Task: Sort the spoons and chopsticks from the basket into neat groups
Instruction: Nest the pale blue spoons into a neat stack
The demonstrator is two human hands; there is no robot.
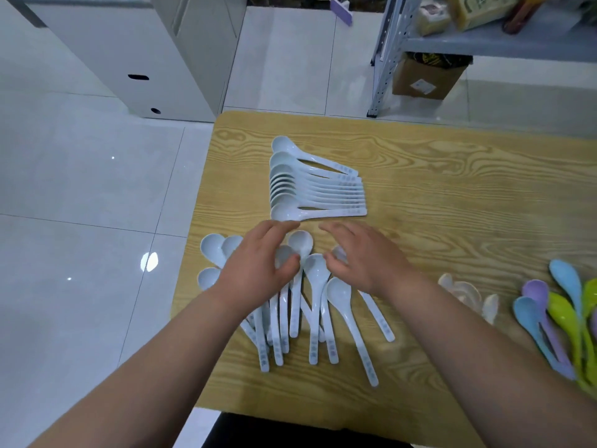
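Our loose spoons (316,270) lie mixed up near us on the table (452,189), so both hands reach in. Our left hand (258,266) curls and pinches one. Our right hand (365,257) hangs half open over another, and we cannot tell if it holds it. The neat row (290,189) sits farther off, tucked close together.

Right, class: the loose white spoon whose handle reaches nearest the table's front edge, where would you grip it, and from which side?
Probably the handle's tip, from the near right: this spoon fans its handle out alone over the table, while neighbours and the right hand crowd its bowl.
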